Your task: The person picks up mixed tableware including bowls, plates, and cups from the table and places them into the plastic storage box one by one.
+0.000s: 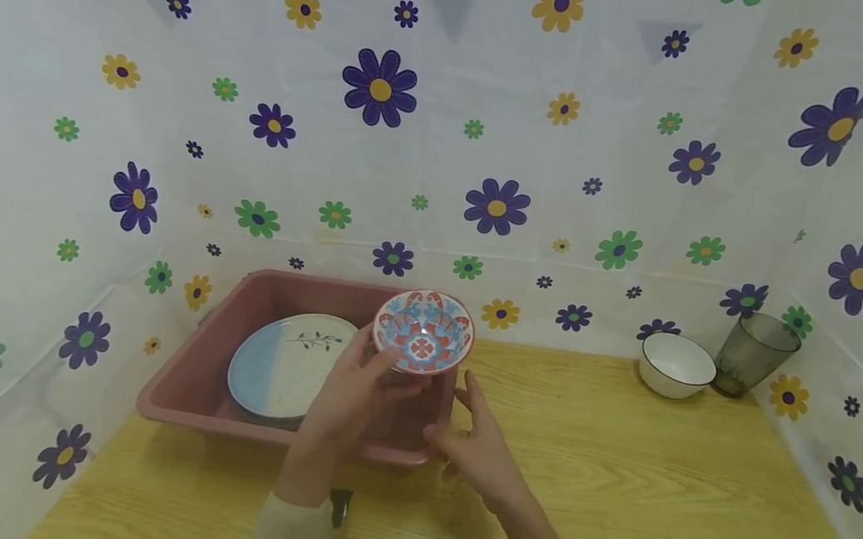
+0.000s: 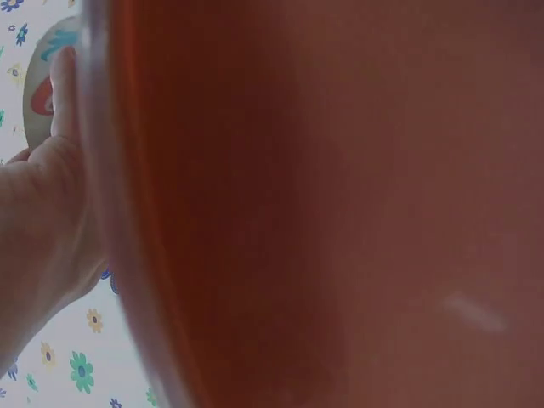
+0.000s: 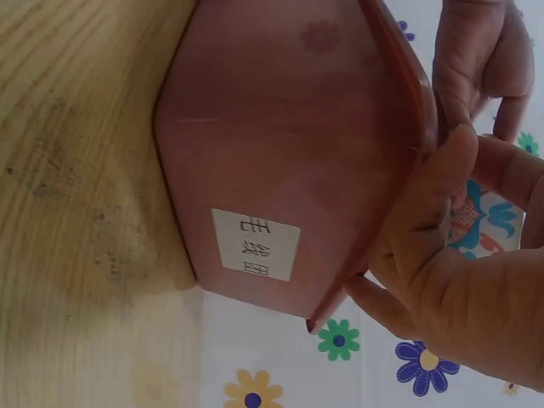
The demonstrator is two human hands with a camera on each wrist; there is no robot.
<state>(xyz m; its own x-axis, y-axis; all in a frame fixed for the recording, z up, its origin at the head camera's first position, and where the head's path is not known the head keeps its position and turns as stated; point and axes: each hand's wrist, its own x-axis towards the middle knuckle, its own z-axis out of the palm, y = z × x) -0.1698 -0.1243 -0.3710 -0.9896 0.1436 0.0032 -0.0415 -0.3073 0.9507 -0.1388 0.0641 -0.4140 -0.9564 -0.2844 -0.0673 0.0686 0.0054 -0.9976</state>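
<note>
The red-and-blue patterned bowl (image 1: 423,346) is held in the left grip (image 1: 354,391), thumb hooked over the near rim and fingers tucked round the side and underneath, which looks decently secure. It's up by the right end of the pink basin (image 1: 309,294), with its inside tipped toward the head camera. The right grip (image 1: 477,450) is pretty relaxed, fingers parted and nothing held, right by the basin's corner; whether the rim is actually being touched can't be told. For a rounded, probably slick bowl like this, the thumb is best left firmly over the rim rather than just pressed on the side, and it'd probably be steadied nicely if the opposite edge were supported by the right fingers. Some clearance over the basin's rim should be allowed too, since a knock there could easily chip it. Inside the basin, a blue-and-cream plate (image 1: 295,367) is lying to the left, and a handwritten label (image 3: 257,245) is stuck on the outside. Further out on the desk (image 1: 613,466), a white bowl (image 1: 676,363) and a tinted glass (image 1: 760,351) are parked at the far right.
</note>
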